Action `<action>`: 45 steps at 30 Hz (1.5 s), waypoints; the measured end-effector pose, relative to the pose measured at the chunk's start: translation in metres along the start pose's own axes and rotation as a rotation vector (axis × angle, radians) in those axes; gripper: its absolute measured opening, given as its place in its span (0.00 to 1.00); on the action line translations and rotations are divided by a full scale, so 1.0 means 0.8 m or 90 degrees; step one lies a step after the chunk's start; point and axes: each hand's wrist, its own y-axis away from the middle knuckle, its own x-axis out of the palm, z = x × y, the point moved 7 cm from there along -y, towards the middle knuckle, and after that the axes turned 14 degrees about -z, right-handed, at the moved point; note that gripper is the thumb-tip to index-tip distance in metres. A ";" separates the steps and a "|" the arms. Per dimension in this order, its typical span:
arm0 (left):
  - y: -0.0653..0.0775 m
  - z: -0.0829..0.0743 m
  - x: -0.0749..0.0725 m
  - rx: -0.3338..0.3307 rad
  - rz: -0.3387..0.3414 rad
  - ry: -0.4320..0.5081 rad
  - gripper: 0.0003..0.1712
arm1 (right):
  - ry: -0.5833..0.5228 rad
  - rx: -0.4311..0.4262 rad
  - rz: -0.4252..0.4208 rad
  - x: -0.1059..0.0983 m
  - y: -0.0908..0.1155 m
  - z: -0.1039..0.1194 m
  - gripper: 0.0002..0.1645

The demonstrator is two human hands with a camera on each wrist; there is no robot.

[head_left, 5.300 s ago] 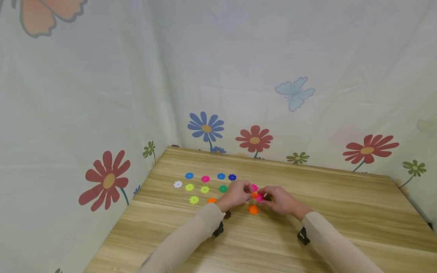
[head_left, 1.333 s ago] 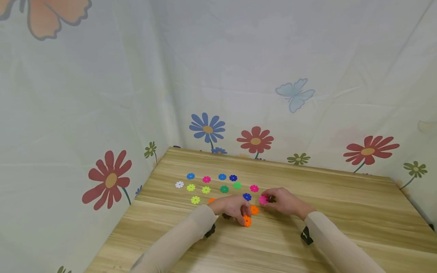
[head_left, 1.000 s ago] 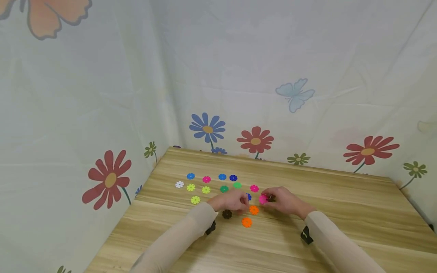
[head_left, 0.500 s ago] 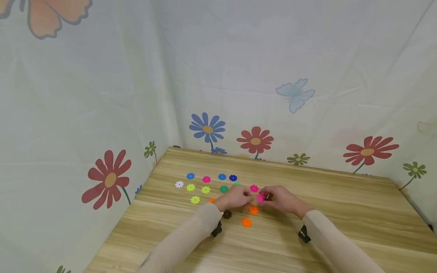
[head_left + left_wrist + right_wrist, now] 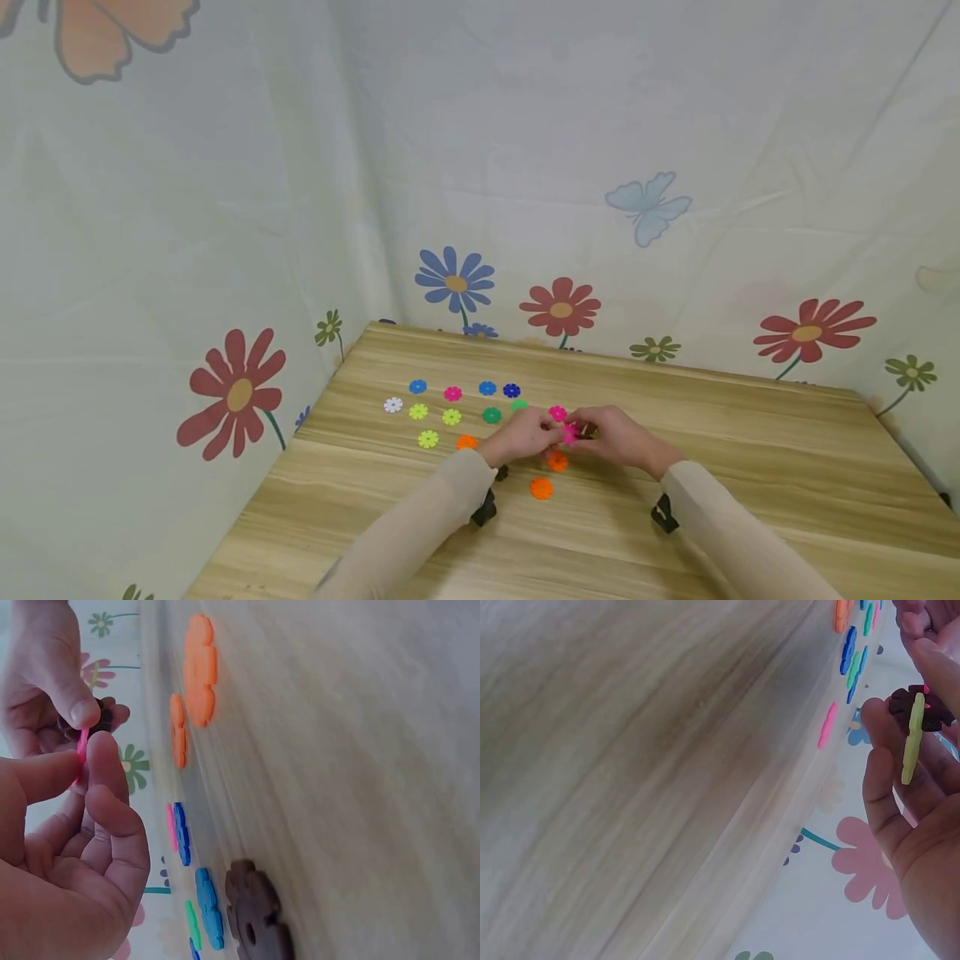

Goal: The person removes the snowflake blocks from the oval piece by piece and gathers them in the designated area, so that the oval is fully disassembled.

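Joined flower-shaped plastic discs are held up between both hands over the table. My right hand (image 5: 618,435) grips this piece: a pink disc (image 5: 570,432), a dark brown disc (image 5: 906,705) and a yellow disc (image 5: 913,742) set crosswise to the brown one. With thumb and fingers, my left hand (image 5: 521,435) pinches the pink disc, which shows edge-on in the left wrist view. The right thumb presses at the same joint. Below the hands lie two orange discs (image 5: 542,488). A loose brown disc (image 5: 259,919) lies partly hidden behind the left wrist in the head view.
Several loose discs lie flat across the left and middle of the wooden table (image 5: 750,467), among them a white disc (image 5: 393,405), a blue disc (image 5: 417,387) and a green disc (image 5: 491,415). A flower-printed curtain (image 5: 510,167) stands behind the table.
Earlier the left hand held an orange disc at the pink one, then set it down near the front. Since then it has moved back and right, and now pinches the pink disc.
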 end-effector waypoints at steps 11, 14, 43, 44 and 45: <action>-0.002 0.008 -0.007 -0.033 -0.023 0.061 0.15 | 0.004 0.058 -0.002 -0.003 0.000 -0.005 0.28; -0.003 0.009 -0.008 -0.046 -0.025 0.087 0.15 | 0.007 0.056 -0.008 -0.003 0.000 -0.005 0.25; -0.006 0.011 -0.014 -0.095 -0.037 0.162 0.10 | -0.006 -0.021 -0.009 -0.011 0.003 0.009 0.18; -0.007 0.012 -0.013 -0.098 -0.039 0.175 0.09 | -0.006 -0.024 -0.008 -0.011 0.003 0.009 0.18; -0.008 0.013 -0.013 -0.101 -0.042 0.186 0.09 | -0.004 -0.025 -0.008 -0.010 0.004 0.008 0.18</action>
